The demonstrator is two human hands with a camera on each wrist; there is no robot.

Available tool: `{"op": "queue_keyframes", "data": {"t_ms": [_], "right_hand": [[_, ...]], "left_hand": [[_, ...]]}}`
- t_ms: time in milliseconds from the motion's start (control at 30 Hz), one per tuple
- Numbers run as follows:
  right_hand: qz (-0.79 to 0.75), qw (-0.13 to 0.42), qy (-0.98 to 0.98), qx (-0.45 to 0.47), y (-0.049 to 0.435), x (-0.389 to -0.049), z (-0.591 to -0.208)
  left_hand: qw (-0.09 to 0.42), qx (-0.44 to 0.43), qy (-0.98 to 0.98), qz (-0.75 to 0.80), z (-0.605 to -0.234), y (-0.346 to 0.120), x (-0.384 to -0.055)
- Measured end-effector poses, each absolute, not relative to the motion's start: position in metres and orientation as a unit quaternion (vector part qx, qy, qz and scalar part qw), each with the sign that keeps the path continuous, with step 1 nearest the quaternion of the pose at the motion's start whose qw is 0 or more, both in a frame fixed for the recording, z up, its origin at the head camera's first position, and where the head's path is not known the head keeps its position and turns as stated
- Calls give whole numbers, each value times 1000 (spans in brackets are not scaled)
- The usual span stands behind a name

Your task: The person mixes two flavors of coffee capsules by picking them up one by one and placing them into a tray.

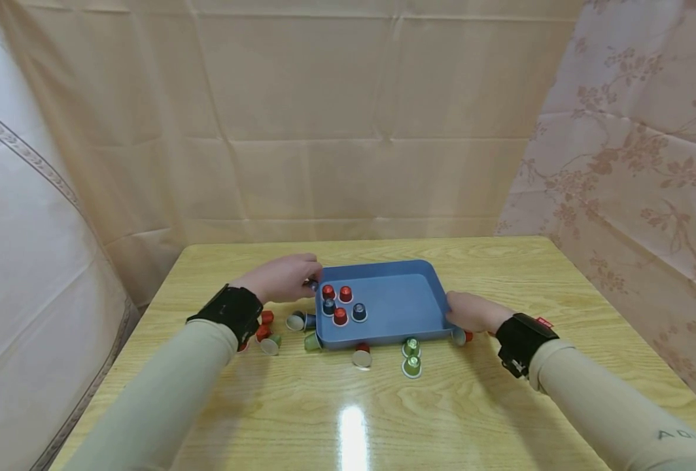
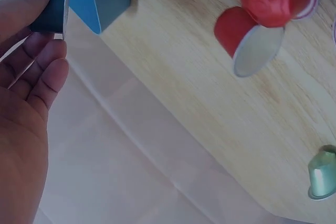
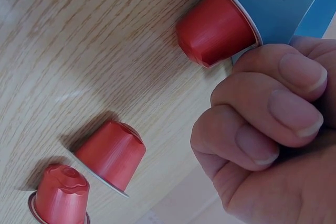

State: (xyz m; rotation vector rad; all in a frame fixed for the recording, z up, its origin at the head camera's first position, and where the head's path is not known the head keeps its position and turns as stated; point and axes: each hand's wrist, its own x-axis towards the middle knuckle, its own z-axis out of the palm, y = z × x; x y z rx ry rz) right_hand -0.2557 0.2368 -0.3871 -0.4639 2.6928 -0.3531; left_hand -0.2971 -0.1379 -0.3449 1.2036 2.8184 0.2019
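Above the left rim of a blue tray (image 1: 377, 337), my left hand (image 1: 286, 278) pinches a dark blue coffee capsule (image 2: 50, 17) between thumb and fingers. Red and dark blue capsules stand inside the tray's left part, among them a red capsule (image 1: 345, 294) and a blue capsule (image 1: 359, 312). At the tray's right side, my right hand (image 1: 474, 311) grips the rim with curled fingers; the thumb's hold is mostly hidden. A red capsule (image 3: 218, 27) lies beside those fingers, against the tray's outer wall.
Loose capsules lie left of the tray, including red capsules (image 1: 263, 331) and a green capsule (image 1: 313, 341). Two green capsules (image 1: 411, 366) and a tipped red capsule (image 1: 362, 355) sit in front. More red capsules (image 3: 110, 156) lie by the right hand. A curtain (image 1: 324, 163) hangs behind the table.
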Motion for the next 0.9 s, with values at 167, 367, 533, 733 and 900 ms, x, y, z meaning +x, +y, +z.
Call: {"op": "queue_keyframes", "data": {"t_ms": [167,367,533,733,900], "right_hand": [[-120,186,960,-171,237,-256,-387],[-118,182,961,-174,237,-257,-388],[-116,183,961,-171,237,-257,-388],[-121,191,960,-165,237,-257,-387],[-125,194,960,-162,237,-256,-386]], "left_hand": [[42,401,913,60,-344,-131,-295],[46,421,904,50,-345,-123,-292],[52,436,897,57,-347,-118,-288],[71,442,892,60,-351,-113,-284],[93,443,890,55,-353,-108,-281]]}}
